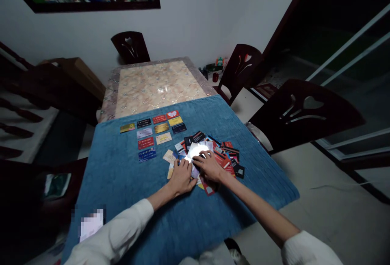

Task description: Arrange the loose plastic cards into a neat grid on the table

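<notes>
A loose heap of several plastic cards (225, 157) lies on a blue cloth (122, 183) that covers the near half of the table. My left hand (180, 177) rests on the heap's left side, fingers together and bent onto the cards. My right hand (209, 165) lies on the heap's middle, fingers spread flat, fingertips at a glossy card (195, 149) that glares white under the light. To the upper left, several cards (154, 131) are laid out in neat rows on the cloth. Whether either hand grips a card is hidden.
Beyond the cloth the marbled table top (155, 84) is bare. Dark wooden chairs stand at the far end (131, 47), the right side (242, 70) and the near right (304, 110). A cardboard box (79, 74) sits left. A glass door is at right.
</notes>
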`<state>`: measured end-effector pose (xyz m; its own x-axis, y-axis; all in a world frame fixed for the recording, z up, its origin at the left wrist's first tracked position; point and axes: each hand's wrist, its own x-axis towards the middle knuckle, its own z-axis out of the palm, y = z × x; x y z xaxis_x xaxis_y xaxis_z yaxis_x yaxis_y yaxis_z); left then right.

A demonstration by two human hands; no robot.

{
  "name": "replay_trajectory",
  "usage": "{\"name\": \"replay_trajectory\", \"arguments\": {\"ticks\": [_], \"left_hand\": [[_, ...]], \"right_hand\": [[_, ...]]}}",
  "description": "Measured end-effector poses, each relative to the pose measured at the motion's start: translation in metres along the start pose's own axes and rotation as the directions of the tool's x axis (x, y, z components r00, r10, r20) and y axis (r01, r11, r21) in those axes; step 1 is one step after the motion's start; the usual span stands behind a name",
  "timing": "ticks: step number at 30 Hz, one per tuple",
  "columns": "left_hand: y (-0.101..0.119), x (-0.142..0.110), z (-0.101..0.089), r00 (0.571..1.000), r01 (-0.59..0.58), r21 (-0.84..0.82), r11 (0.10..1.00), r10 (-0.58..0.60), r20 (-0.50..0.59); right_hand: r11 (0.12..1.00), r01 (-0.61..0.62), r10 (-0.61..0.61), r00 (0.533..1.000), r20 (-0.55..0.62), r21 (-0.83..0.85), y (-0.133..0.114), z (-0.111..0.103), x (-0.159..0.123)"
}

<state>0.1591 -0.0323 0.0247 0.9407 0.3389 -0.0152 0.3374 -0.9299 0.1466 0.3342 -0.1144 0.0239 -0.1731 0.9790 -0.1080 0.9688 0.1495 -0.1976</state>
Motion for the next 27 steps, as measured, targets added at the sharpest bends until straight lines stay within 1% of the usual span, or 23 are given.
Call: {"name": "replay_trajectory", "arguments": {"ticks": [3,6,12,16,22,27], "left_hand": [[0.007,-0.001,0.004,0.999,0.043,0.022,0.999,-0.043,0.032],[0.010,-0.001,0.007,0.996,0.076,0.053,0.996,-0.078,0.041],[0.014,0.000,0.009,0.993,0.096,0.085,0.992,-0.101,0.053],[0.018,0.001,0.008,0.990,0.117,0.094,0.989,-0.124,0.072],[0.022,0.000,0.004,0.982,0.149,0.062,0.987,-0.156,0.111],[0.018,-0.005,0.002,0.981,0.163,-0.022,0.986,-0.160,0.114]], "right_hand": [[1.000,0.002,-0.002,1.000,0.006,-0.013,0.001,0.002,-0.005],[0.999,-0.012,0.012,1.000,-0.004,-0.033,0.001,0.004,-0.007],[0.995,-0.027,0.024,0.999,-0.035,-0.092,0.001,0.006,-0.008],[0.997,-0.026,0.024,0.999,-0.031,-0.075,0.003,0.010,-0.011],[0.999,0.020,-0.020,1.000,-0.011,-0.037,0.006,0.009,-0.016],[0.998,0.050,-0.052,0.996,-0.074,-0.023,0.011,0.017,-0.022]]}}
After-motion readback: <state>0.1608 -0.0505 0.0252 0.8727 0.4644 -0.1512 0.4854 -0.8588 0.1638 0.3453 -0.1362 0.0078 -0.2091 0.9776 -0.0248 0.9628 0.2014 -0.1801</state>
